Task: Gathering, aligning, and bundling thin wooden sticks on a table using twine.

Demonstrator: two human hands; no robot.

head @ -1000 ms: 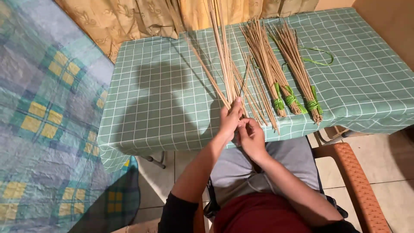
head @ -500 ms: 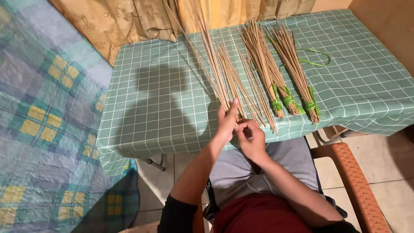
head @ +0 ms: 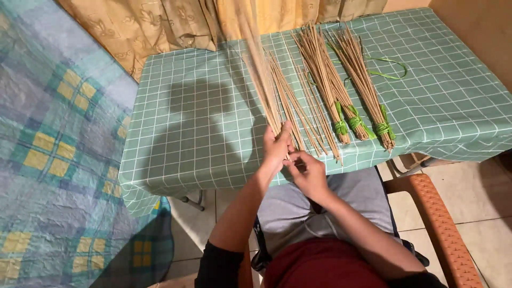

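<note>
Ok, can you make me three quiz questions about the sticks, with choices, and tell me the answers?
1. Where do the tied bundles lie?
A. on the table
B. on the floor
C. on the chair

2. What colour are the ties?
A. red
B. green
C. blue

3. What is the left hand doing?
A. resting flat
B. gripping a bunch of sticks
C. holding scissors

Answers: 1 A, they rest on the checked tablecloth. 2 B, green strips wrap each bundle's end. 3 B, its fingers close round the sticks' lower ends, the right hand beside it.
</note>
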